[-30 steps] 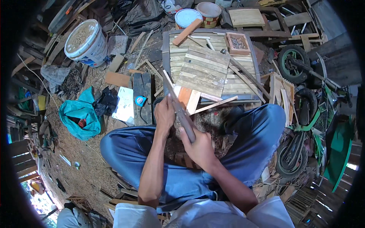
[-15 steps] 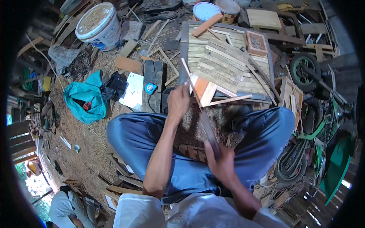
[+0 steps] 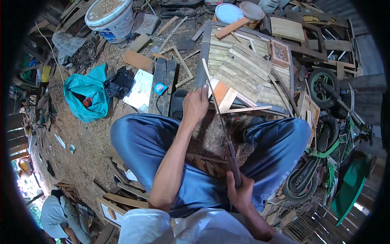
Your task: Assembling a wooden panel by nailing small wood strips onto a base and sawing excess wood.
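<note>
My left hand (image 3: 195, 105) is closed around a thin pale wooden strip (image 3: 206, 70), whose upper end sticks out above my fingers. My right hand (image 3: 240, 192) grips the lower end of a long dark handle (image 3: 232, 157). It belongs to a knife-like tool with a narrow blade (image 3: 221, 124) slanting up toward my left hand. Blade and strip come close together there; I cannot tell exactly where they touch. Just beyond lies a slatted wooden panel (image 3: 239, 69), with an orange-brown wood piece (image 3: 219, 92) and a loose strip (image 3: 248, 109) at its near edge.
A dark wooden block (image 3: 164, 73) carries a blue tape measure (image 3: 160, 88). Left of it are a white sheet (image 3: 139, 90) and a teal bag (image 3: 86, 95). A white bucket (image 3: 111, 24) stands at the far left. A small green bike (image 3: 331, 148) is at right. Another person (image 3: 65, 215) crouches lower left.
My right hand has drawn the tool's handle down toward me, showing more of the narrow blade. My left hand keeps hold of the strip. The view has shifted slightly.
</note>
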`<state>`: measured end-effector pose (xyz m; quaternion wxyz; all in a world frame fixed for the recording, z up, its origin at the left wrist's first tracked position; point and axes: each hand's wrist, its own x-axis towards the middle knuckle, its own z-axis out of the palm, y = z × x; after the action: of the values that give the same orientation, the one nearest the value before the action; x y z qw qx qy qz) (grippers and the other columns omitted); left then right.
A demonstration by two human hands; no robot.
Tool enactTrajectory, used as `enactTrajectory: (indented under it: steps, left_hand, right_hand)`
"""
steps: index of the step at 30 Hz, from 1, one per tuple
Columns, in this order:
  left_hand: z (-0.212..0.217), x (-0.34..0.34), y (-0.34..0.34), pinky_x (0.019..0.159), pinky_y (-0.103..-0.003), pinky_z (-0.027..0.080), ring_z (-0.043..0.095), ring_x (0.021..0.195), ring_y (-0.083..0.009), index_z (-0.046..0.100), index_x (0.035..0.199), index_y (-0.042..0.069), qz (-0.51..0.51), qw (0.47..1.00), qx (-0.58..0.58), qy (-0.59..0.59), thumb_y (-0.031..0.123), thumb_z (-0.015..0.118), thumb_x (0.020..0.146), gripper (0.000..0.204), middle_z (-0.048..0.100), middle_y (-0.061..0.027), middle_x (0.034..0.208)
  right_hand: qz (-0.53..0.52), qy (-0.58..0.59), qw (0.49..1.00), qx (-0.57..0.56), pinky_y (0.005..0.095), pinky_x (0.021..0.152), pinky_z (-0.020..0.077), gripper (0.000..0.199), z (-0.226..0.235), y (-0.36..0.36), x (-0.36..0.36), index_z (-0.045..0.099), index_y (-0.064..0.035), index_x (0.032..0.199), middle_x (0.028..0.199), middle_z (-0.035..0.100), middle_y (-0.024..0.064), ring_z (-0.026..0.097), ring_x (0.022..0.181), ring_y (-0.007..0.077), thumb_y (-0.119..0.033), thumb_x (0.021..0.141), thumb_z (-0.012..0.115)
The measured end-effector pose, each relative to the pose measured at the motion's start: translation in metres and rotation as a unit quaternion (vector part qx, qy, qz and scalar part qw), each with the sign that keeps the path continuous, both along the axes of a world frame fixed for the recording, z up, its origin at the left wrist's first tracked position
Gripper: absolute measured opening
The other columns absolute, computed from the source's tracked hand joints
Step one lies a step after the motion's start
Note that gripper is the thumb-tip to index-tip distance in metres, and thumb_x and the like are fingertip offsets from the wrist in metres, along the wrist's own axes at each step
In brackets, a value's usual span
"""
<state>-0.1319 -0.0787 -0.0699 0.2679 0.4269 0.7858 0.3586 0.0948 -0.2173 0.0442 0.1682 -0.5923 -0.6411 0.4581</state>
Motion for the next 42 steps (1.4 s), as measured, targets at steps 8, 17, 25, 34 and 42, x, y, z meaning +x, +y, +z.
enactTrajectory:
  steps: [8,17,25,34,42]
  left_hand:
    - [-0.020,-0.011,-0.004,0.068,-0.053,0.047,0.062,0.076,-0.0474,0.066,0.091,0.000,0.006,0.999,0.046,-0.009,0.036,0.042,0.101,0.044,0.062,-0.0284,0.074]
    - [-0.019,-0.004,0.002,0.064,-0.047,0.047,0.063,0.072,-0.0445,0.063,0.091,-0.003,-0.010,0.998,0.028,-0.046,0.036,0.036,0.103,0.049,0.061,-0.0267,0.070]
    - [-0.006,0.001,0.000,0.063,-0.043,0.046,0.062,0.061,-0.0306,0.060,0.089,-0.007,0.003,0.996,0.087,0.003,0.031,0.039,0.104,0.046,0.062,-0.0239,0.069]
    - [-0.011,-0.012,-0.008,0.064,-0.045,0.046,0.064,0.066,-0.0373,0.063,0.091,-0.005,0.003,0.998,0.063,0.009,0.031,0.040,0.103,0.045,0.062,-0.0258,0.070]
    - [-0.010,-0.005,-0.006,0.066,-0.052,0.045,0.059,0.076,-0.0492,0.062,0.086,-0.003,0.006,0.999,0.019,-0.048,0.035,0.042,0.101,0.046,0.060,-0.0296,0.074]
  right_hand:
    - [0.020,0.022,0.994,0.103,0.0355,0.046,0.0437,0.027,-0.023,0.056,-0.067,0.067,0.0045,0.087,0.056,0.054,0.0185,0.051,0.048,0.0106,-0.022,0.093,0.064]
    - [-0.004,0.038,0.996,0.076,0.0398,0.050,0.0495,0.025,-0.034,0.072,-0.066,0.069,-0.0016,0.108,0.066,0.062,0.0221,0.069,0.058,0.0298,-0.020,0.091,0.066]
    - [-0.015,0.064,0.994,0.083,0.0460,0.061,0.0533,0.026,-0.015,0.003,-0.013,0.067,0.0011,0.093,0.082,0.064,0.0256,0.065,0.071,0.0412,-0.024,0.087,0.068]
    - [0.051,0.118,0.990,0.050,0.0414,0.068,0.0564,0.035,-0.006,0.015,-0.014,0.060,-0.0001,0.121,0.116,0.063,0.0234,0.067,0.088,0.0393,-0.021,0.093,0.061]
    - [-0.005,0.069,0.995,0.070,0.0369,0.050,0.0455,0.023,-0.023,0.074,-0.069,0.066,0.0029,0.081,0.057,0.055,0.0169,0.060,0.049,0.0162,-0.017,0.091,0.066]
